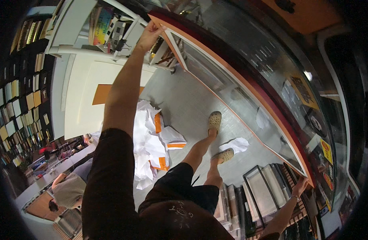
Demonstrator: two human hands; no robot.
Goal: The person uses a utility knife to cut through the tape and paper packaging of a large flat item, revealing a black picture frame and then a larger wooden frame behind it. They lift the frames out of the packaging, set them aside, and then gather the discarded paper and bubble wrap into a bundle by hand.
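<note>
A large glazed picture frame [232, 94] with an orange-brown rim and white inner edge stands tilted in front of me. My left hand [150, 36] grips its far-left corner, arm stretched out. At the opposite corner, low on the right, my right hand [299, 188] is closed round the rim. The fingers of both hands are partly hidden by the rim. Right behind the frame runs the dark red edge of a glass-topped counter [268, 52]; whether they touch, I cannot tell.
Crumpled white paper with orange strips [146, 136] lies on the floor [172, 90] left of my feet. Several frames [260, 192] stand stacked at lower right. A white rack [84, 51] holds pale boards [82, 92]. Another person [70, 190] is at a cluttered bench, lower left.
</note>
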